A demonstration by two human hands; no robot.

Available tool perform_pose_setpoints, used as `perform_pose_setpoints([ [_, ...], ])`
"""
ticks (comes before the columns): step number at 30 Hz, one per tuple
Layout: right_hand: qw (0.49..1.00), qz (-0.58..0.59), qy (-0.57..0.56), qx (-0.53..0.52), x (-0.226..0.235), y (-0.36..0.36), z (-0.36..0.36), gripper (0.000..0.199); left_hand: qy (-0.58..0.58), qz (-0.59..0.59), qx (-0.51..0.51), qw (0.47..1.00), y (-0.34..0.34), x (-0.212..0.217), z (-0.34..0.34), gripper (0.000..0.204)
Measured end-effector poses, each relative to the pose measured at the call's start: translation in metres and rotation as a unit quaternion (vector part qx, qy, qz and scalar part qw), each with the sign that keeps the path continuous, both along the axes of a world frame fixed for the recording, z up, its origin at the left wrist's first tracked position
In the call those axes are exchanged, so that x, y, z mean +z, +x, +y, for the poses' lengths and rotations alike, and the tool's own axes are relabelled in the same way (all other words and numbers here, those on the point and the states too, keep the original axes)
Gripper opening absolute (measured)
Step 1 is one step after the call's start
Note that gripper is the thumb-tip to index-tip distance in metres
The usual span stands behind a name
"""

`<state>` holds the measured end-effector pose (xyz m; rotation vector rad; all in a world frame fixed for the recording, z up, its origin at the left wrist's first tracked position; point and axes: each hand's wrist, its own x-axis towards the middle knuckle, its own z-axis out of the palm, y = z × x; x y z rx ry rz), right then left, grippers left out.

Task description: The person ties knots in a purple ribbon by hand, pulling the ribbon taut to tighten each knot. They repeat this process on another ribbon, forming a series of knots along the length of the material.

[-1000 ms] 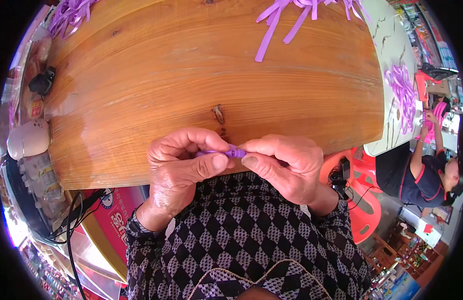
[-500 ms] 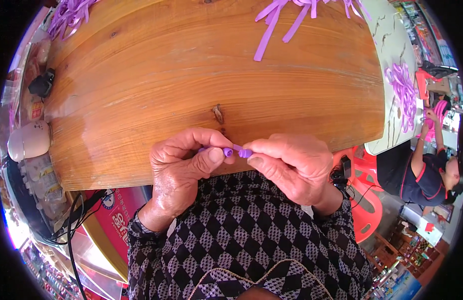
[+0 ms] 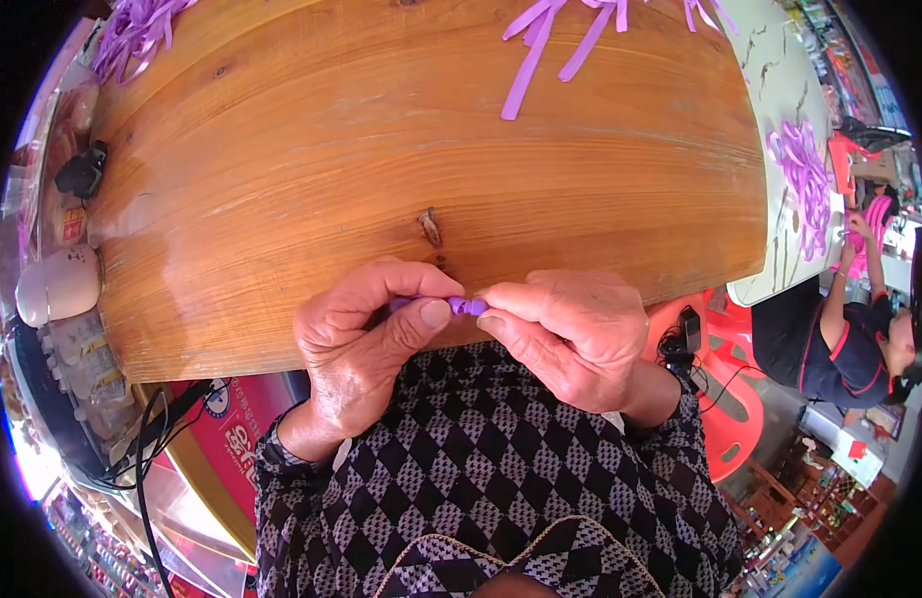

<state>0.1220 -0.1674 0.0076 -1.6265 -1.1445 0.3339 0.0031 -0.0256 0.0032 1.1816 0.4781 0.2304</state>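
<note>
Between my two hands, over the near edge of the wooden table (image 3: 311, 169), is a small purple ribbon strip (image 3: 462, 306), folded or rolled into a short bundle. My left hand (image 3: 366, 329) pinches its left part between thumb and forefinger. From the right, my right hand (image 3: 580, 334) pinches the other end with thumb and fingertips. The hands nearly touch, and the fingers hide much of the strip. More loose purple strips (image 3: 532, 70) hang over the table's far side.
Purple strips also lie in a heap (image 3: 137, 35) at far left and a pile (image 3: 804, 184) on the white marbled table (image 3: 770, 261). A pale rounded object (image 3: 62, 283) is at left. Red plastic chairs (image 3: 732, 419) stand at right, near another person (image 3: 849, 344). Black cables (image 3: 147, 448) hang lower left.
My hands have come closer together, the right one moving slightly left. The two rolled purple ends, apart before with a strip between them, now meet.
</note>
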Motion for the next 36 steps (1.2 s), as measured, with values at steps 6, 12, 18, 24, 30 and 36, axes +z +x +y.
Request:
perform_pose_setpoints([
  [6,1.000,0.005,-0.004,-0.002,0.002,0.000,0.000,0.015,-0.022,0.011,0.005,1.000,0.000,-0.003,0.001,0.014],
  [12,1.000,-0.005,0.009,-0.013,-0.002,-0.002,0.001,0.015,-0.030,0.003,0.003,1.000,0.000,-0.004,-0.001,0.015],
  [18,1.000,-0.005,0.007,-0.012,-0.003,-0.004,0.002,0.015,0.068,0.019,-0.008,0.997,0.001,-0.006,-0.002,0.014],
  [24,0.999,-0.013,0.013,-0.027,-0.006,-0.005,0.001,0.016,0.051,0.022,-0.017,0.998,-0.001,-0.008,-0.003,0.013],
  [30,0.999,-0.010,0.014,-0.039,-0.008,-0.008,0.002,0.016,0.075,0.002,-0.008,0.997,-0.002,-0.011,-0.008,0.014],
  [36,0.997,-0.037,0.005,-0.066,-0.009,-0.009,0.002,0.017,0.104,-0.020,0.009,0.994,0.000,-0.014,-0.014,0.014],
])
